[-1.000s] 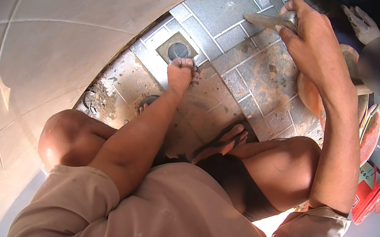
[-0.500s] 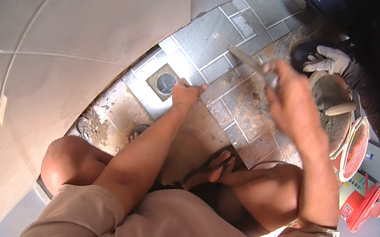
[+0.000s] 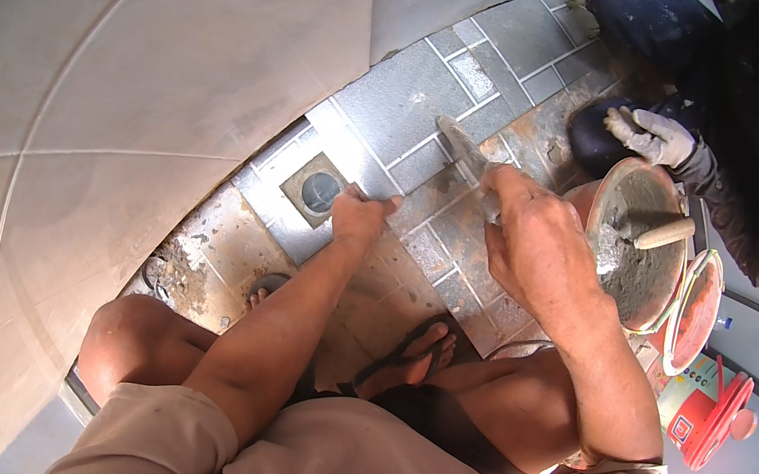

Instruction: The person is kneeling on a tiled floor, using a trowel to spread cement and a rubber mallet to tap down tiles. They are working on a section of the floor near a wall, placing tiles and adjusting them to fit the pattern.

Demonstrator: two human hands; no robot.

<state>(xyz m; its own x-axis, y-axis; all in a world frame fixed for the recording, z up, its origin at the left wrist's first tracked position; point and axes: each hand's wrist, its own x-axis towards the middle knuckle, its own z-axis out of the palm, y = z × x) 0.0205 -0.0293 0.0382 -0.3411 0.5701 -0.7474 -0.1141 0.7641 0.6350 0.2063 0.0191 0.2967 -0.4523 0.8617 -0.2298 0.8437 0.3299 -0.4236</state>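
My left hand (image 3: 361,217) presses down on the grey floor tile (image 3: 306,240) with the drain hole. Its thumb and fingers are spread along the tile's near edge, with nothing held. A square cutout with a round dark drain opening (image 3: 320,192) lies just left of the fingertips. My right hand (image 3: 541,243) is closed around a trowel (image 3: 461,148), whose handle is mostly hidden in the fist. The grey blade points away to the far left, over the grey tiles (image 3: 401,104); whether it touches them I cannot tell.
A bucket of wet mortar (image 3: 632,272) with a wooden-handled tool (image 3: 665,233) stands right of my right hand. Behind are a second red bucket (image 3: 692,323) and a red-lidded container (image 3: 713,418). A co-worker's gloved hand (image 3: 656,139) is at far right. A beige wall (image 3: 144,74) borders the left.
My right hand has lowered the trowel and brought it left, toward the tiles. My left hand stays at the tile's edge. The view has shifted slightly.
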